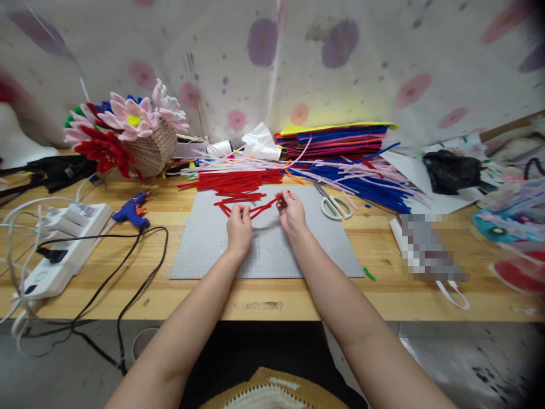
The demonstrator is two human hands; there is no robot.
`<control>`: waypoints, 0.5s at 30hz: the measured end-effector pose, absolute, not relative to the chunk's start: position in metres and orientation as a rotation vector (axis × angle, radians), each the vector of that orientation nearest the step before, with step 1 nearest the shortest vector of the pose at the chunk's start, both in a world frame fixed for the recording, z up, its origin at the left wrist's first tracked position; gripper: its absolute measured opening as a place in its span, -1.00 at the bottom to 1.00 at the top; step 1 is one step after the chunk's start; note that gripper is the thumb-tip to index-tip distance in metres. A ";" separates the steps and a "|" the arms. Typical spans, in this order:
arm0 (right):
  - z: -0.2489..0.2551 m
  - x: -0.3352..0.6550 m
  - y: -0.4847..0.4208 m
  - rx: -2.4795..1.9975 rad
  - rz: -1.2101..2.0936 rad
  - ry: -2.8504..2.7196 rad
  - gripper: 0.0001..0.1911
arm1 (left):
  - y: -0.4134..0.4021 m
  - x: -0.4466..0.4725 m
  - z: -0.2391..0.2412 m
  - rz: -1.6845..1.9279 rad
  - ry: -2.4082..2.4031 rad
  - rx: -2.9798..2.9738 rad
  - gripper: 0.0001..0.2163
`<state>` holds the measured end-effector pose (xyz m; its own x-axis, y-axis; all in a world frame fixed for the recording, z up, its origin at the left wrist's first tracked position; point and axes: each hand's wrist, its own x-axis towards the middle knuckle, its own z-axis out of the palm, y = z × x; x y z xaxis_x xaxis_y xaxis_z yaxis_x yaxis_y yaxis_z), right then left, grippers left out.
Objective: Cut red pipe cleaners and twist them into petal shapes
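Both hands are working one red pipe cleaner (263, 208) over the grey cutting mat (204, 250), at its far edge. The left hand (239, 228) is pinching the near-left end with fingers closed around it; the right hand (291, 211) is pinching the far-right end between fingertips, also closed narrow. The stem's long axis is running diagonally, low at the left hand and rising up and to the right toward the right hand, roughly along the bench (298, 301) width with a slight tilt away from the person. It is looking straight or only slightly bowed between the grips; I cannot tell if any bend is being formed yet. Progress, as I judge it: early to middle. Finished pipe-cleaner flowers (123, 122) are sitting in a woven basket (151, 150) at far left, so some pieces are already done. A large loose heap of red stems (238, 180) is lying just beyond the mat and a few more loose ones are lying on the mat by the left hand, all unshaped, so plenty is left. Blue and pink stems (366, 182) are piling up to the right, untouched, next to scissors (334, 203) lying just off the mat's right corner. The blue glue gun (131, 211) is resting on the bench at left, well apart from the hands, cord trailing toward the power strip (63, 244).
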<state>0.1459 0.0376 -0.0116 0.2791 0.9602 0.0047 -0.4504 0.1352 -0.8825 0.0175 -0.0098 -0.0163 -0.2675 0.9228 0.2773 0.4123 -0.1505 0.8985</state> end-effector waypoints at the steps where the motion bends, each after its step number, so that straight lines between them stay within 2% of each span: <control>1: -0.012 0.147 0.037 -0.930 1.128 -0.726 -0.77 | -0.010 0.017 -0.017 1.372 1.613 1.506 -0.82; 8: -0.015 0.143 0.030 -1.057 0.977 -1.132 -0.66 | -0.005 0.015 -0.024 1.024 1.202 1.373 -0.74; 11: -0.013 0.139 0.027 -1.040 0.987 -1.161 -0.66 | -0.006 0.015 -0.022 1.018 1.107 1.380 -0.77; 15: -0.006 0.136 0.024 -0.944 1.166 -1.169 -0.67 | -0.007 0.015 -0.016 1.111 1.088 1.337 -0.80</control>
<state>0.1357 0.0236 -0.0061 0.0015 0.9841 0.1778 -0.1759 0.1752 -0.9687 0.0152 -0.0071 -0.0162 0.1594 0.9862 0.0457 0.0252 -0.0503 0.9984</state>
